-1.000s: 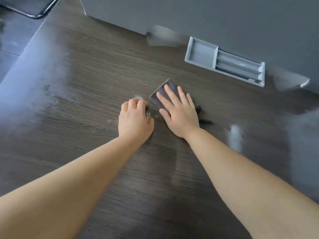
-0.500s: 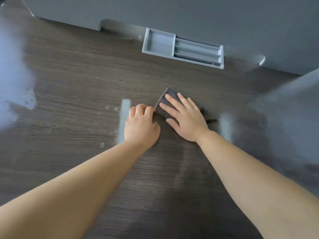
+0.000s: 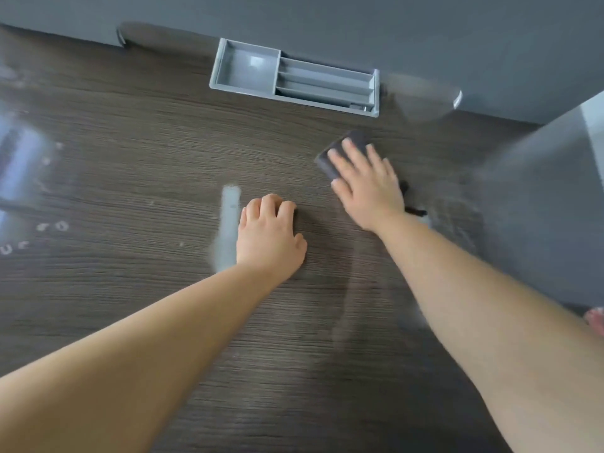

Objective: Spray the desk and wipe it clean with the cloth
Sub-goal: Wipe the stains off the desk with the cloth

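The dark wood-grain desk (image 3: 137,165) fills the view. A folded dark cloth (image 3: 353,143) lies flat on it, right of the middle, and my right hand (image 3: 366,184) presses on it with straight, spread fingers; most of the cloth is hidden under the palm. My left hand (image 3: 269,237) rests on the bare desk to the left of the cloth, knuckles up and fingers curled under, holding nothing. A few pale droplets and smears (image 3: 52,227) show on the desk at the left. No spray bottle is in view.
A grey plastic organiser tray (image 3: 248,65) with several compartments sits at the back against the grey wall (image 3: 327,21). A pale grey panel (image 3: 549,197) rises at the right. A small dark cord piece (image 3: 415,210) lies by my right wrist.
My right hand has slid the cloth to the right and further back, away from my left hand. The left hand stays curled on the desk. The view has shifted.
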`<state>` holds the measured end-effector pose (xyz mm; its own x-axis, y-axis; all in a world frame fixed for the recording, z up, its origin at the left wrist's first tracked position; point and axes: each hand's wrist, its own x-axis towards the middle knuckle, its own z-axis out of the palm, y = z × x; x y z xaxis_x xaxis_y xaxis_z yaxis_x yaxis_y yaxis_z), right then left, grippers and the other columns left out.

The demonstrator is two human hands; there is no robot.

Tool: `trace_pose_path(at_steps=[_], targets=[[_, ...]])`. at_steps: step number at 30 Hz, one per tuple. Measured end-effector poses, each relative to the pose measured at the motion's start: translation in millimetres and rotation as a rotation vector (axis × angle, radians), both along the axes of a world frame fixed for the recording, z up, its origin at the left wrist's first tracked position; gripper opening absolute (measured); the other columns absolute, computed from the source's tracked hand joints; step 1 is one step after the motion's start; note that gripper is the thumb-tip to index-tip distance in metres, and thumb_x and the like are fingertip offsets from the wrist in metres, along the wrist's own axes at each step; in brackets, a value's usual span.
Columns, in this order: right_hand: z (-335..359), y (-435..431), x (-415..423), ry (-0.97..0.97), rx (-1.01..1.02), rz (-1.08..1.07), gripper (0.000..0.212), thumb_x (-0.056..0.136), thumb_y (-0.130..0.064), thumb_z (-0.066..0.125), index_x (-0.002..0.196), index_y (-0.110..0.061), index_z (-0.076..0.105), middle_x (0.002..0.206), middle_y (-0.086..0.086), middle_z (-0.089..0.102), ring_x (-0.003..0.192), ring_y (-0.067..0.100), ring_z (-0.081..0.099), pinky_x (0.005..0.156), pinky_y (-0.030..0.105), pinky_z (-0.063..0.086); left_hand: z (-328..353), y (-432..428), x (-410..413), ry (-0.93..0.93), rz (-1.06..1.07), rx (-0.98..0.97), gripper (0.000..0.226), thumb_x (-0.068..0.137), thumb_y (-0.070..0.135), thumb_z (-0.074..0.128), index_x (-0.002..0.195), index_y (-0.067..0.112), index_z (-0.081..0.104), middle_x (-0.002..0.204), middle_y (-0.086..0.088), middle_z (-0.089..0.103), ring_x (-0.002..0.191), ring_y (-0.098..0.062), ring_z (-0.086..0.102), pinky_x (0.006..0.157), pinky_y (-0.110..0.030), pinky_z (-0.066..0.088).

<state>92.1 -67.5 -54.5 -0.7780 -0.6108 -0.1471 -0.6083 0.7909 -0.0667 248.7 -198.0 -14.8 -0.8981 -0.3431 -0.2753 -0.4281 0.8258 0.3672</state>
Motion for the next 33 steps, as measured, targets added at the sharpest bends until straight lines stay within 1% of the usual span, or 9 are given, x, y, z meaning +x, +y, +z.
trace_pose_path(at_steps=[5, 9, 14, 17, 20, 23, 26, 30, 33], targets=[[4.2, 39.1, -24.6, -0.071, 0.001, -0.562, 0.053, 0.101, -0.046, 0.019, 0.151, -0.038, 0.004, 0.16, -0.008, -0.007, 0.146, 0.031, -0.001, 0.117, 0.052, 0.005, -1.0, 25.0, -19.1, -0.014, -0.079, 0.0, 0.053, 0.089, 0.038, 0.051, 0.136, 0.02, 0.037, 0.144, -0.002, 0.027, 0.133, -0.027, 0.021, 0.113, -0.036, 0.018], [1.2, 37.3, 33.1, -0.012, 0.029, -0.425, 0.054, 0.101, -0.046, 0.019, 0.151, -0.037, 0.003, 0.16, -0.006, -0.006, 0.146, 0.033, -0.001, 0.117, 0.052, 0.004, 2.5, 39.2, -38.4, -0.264, -0.194, -0.082, 0.096, 0.076, 0.066, 0.057, 0.149, 0.03, 0.004, 0.155, -0.006, -0.001, 0.142, -0.034, -0.001, 0.114, -0.057, 0.009], [1.1, 23.3, -53.5, -0.014, -0.014, -0.268, 0.05, 0.101, -0.046, 0.02, 0.15, -0.041, 0.009, 0.16, -0.011, -0.001, 0.146, 0.03, 0.003, 0.117, 0.051, 0.006, 10.2, 41.9, -69.7, -0.451, -0.261, -0.167, 0.127, 0.058, 0.075, 0.067, 0.147, 0.033, -0.013, 0.156, -0.004, -0.02, 0.143, -0.035, -0.015, 0.109, -0.066, 0.011], [4.4, 40.9, -103.1, -0.06, -0.011, -0.419, 0.051, 0.101, -0.046, 0.02, 0.15, -0.041, 0.007, 0.16, -0.012, -0.004, 0.146, 0.029, 0.001, 0.117, 0.051, 0.006, 10.6, 43.8, -80.7, -0.51, -0.274, -0.176, 0.132, 0.055, 0.071, 0.072, 0.148, 0.032, -0.013, 0.156, -0.006, -0.018, 0.143, -0.036, -0.012, 0.107, -0.066, 0.018], [3.0, 58.3, -80.0, -0.063, 0.015, -0.564, 0.051, 0.101, -0.045, 0.018, 0.15, -0.039, 0.004, 0.16, -0.009, -0.007, 0.146, 0.03, -0.002, 0.117, 0.051, 0.004, 15.9, 50.0, -86.9, -0.548, -0.276, -0.186, 0.135, 0.052, 0.068, 0.077, 0.148, 0.03, -0.01, 0.155, -0.008, -0.015, 0.142, -0.04, -0.007, 0.104, -0.067, 0.024], [-0.5, 42.6, -37.0, -0.03, -0.008, -0.484, 0.052, 0.101, -0.045, 0.02, 0.151, -0.038, 0.005, 0.16, -0.007, -0.006, 0.146, 0.032, -0.002, 0.116, 0.053, 0.003, 17.2, 54.0, -92.3, -0.575, -0.277, -0.19, 0.134, 0.051, 0.065, 0.079, 0.148, 0.028, -0.006, 0.154, -0.011, -0.013, 0.141, -0.043, -0.005, 0.102, -0.069, 0.026], [4.3, 19.7, -67.5, -0.046, -0.011, -0.332, 0.052, 0.101, -0.046, 0.019, 0.15, -0.039, 0.005, 0.16, -0.008, -0.005, 0.146, 0.031, -0.002, 0.116, 0.052, 0.004, 17.0, 53.6, -93.0, -0.591, -0.28, -0.2, 0.135, 0.052, 0.065, 0.079, 0.148, 0.028, -0.009, 0.154, -0.011, -0.015, 0.141, -0.043, -0.008, 0.103, -0.068, 0.025], [9.0, 28.1, -128.3, -0.118, -0.002, -0.449, 0.052, 0.101, -0.047, 0.019, 0.15, -0.041, 0.002, 0.16, -0.011, -0.009, 0.146, 0.028, -0.004, 0.117, 0.052, 0.003, 12.2, 51.4, -92.0, -0.585, -0.272, -0.195, 0.136, 0.051, 0.066, 0.078, 0.148, 0.029, -0.011, 0.155, -0.01, -0.016, 0.142, -0.041, -0.009, 0.104, -0.068, 0.024], [5.0, 51.1, -98.5, -0.083, -0.021, -0.557, 0.053, 0.101, -0.047, 0.019, 0.15, -0.039, 0.003, 0.16, -0.009, -0.008, 0.146, 0.03, -0.003, 0.117, 0.052, 0.003, 13.5, 52.2, -92.4, -0.581, -0.272, -0.193, 0.136, 0.051, 0.066, 0.079, 0.148, 0.029, -0.009, 0.155, -0.01, -0.014, 0.141, -0.041, -0.008, 0.104, -0.069, 0.024]])
